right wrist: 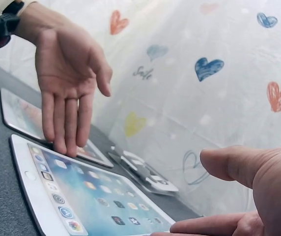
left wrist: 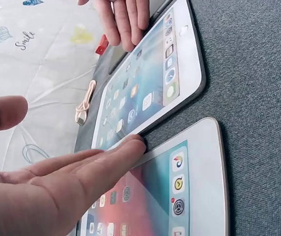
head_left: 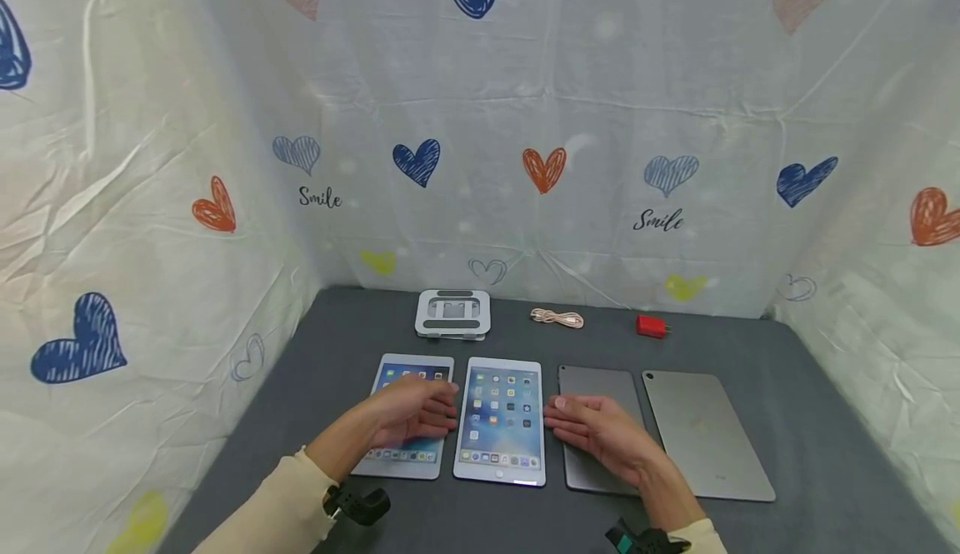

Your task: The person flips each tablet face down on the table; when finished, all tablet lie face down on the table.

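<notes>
A white tablet with a lit screen (head_left: 500,421) lies flat between my two hands, its app icons showing. My left hand (head_left: 416,411) is at its left edge, fingers nearly straight, over a second lit white tablet (head_left: 405,458). At the right edge, my right hand (head_left: 600,433) has its fingers extended, above a dark grey tablet (head_left: 600,379) lying face down. In the left wrist view the left fingertips (left wrist: 133,142) come close to the middle tablet's side; whether they touch it I cannot tell. Neither hand grips anything.
A silver-grey tablet (head_left: 708,437) lies face down at the far right. Along the back are a folded white and grey stand (head_left: 453,314), a bundled pale pink cable (head_left: 557,317) and a red charger plug (head_left: 652,326). A heart-printed curtain (head_left: 480,229) rises behind the grey table (head_left: 510,521).
</notes>
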`<act>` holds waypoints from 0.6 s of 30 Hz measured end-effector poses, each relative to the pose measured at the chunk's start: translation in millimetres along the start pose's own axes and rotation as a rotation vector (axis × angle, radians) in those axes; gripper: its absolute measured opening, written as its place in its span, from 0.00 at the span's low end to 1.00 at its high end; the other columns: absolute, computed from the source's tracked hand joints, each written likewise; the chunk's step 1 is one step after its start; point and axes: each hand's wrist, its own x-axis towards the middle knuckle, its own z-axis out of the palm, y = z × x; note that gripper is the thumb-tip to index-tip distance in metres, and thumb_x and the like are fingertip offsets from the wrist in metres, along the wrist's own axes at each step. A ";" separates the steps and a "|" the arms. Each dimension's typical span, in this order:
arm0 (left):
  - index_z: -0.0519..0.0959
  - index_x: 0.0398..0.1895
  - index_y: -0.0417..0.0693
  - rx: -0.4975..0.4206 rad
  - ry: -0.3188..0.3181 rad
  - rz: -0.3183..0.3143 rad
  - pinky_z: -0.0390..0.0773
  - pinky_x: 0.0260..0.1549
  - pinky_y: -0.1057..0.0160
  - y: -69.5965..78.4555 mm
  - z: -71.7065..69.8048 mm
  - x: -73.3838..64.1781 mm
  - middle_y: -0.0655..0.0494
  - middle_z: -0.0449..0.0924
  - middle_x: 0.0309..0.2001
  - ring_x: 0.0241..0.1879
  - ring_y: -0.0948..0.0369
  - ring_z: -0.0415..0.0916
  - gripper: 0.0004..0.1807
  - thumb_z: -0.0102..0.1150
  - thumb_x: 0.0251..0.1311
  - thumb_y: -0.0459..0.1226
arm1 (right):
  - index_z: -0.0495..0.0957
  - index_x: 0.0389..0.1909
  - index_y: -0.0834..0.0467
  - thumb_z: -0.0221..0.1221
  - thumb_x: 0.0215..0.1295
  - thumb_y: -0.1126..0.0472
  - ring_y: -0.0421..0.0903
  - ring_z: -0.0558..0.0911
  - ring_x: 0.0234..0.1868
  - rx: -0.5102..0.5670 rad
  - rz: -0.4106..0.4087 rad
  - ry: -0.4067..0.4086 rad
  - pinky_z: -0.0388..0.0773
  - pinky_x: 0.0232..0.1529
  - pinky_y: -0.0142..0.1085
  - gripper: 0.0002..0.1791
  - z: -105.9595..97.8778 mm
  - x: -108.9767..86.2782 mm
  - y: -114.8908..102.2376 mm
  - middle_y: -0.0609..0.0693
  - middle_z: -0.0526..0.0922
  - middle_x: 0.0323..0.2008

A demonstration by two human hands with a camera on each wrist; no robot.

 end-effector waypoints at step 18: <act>0.76 0.64 0.26 0.033 -0.025 0.025 0.89 0.61 0.49 -6.1 1.0 4.8 0.34 0.83 0.61 0.57 0.48 0.88 0.28 0.58 0.81 0.45 | 0.59 0.78 0.80 0.55 0.87 0.52 0.55 0.82 0.73 0.022 -0.002 0.022 0.81 0.73 0.43 0.39 3.6 1.8 3.5 0.74 0.72 0.75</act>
